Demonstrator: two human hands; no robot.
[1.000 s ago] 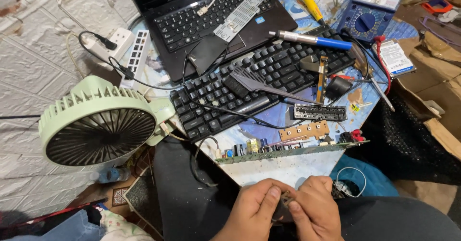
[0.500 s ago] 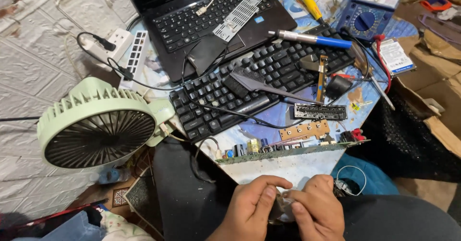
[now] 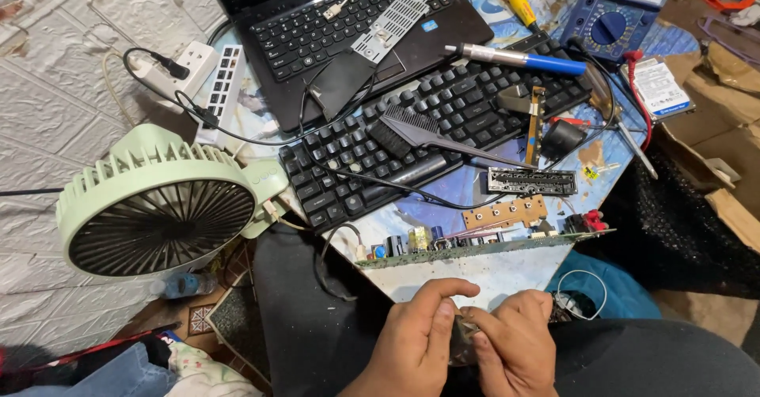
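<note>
Low in the head view, my left hand (image 3: 416, 341) and my right hand (image 3: 514, 345) are pressed together over my lap. Both pinch a small dark part (image 3: 463, 340) between thumbs and fingers; most of it is hidden by the fingers. Just above the hands a green circuit board (image 3: 475, 246) with capacitors stands on edge along the front of a white panel (image 3: 483, 274).
A black keyboard (image 3: 412, 140) carries a black brush (image 3: 427, 136), a blue-handled tool (image 3: 514, 58) and a black cable. Behind it lies a laptop (image 3: 348, 25). A pale green fan (image 3: 158, 203) is at left, a blue multimeter (image 3: 613, 17) at top right, and a white power strip (image 3: 186, 68) at upper left.
Both hands stay clasped on the small part, shifting only slightly in the lap. Nothing else has moved.
</note>
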